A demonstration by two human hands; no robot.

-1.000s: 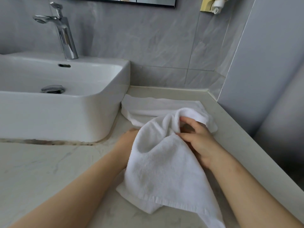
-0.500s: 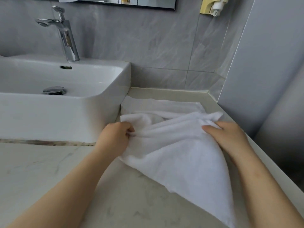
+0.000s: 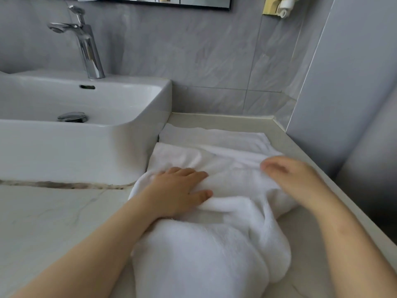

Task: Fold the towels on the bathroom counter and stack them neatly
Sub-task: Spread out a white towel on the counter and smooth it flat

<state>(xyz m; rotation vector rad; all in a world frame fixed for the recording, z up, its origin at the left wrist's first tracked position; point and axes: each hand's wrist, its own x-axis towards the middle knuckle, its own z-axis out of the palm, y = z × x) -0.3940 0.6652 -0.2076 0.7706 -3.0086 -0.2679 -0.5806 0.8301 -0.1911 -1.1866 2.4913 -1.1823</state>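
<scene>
A single head-worn wide-angle view is given, aimed forward and down at close range over the counter (image 3: 49,214). The basin (image 3: 133,134) is seen toward ten o'clock, the wall corner toward one o'clock. The frame's edges are seemingly bent by the lens.

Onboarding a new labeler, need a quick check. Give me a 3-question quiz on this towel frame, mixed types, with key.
1. True or false: the left hand lies flat, fingers straight, on the white towel.
2. Multiple choice: the sink stands where, seen from the towel?
A. to its left
B. to its right
C. on top of it
3. Fill in: a second towel lies flat behind the first, towards the tiled ____.

Key
1. True.
2. A.
3. Wall. Note that the right hand is blurred, so its grip cannot be told.
</scene>
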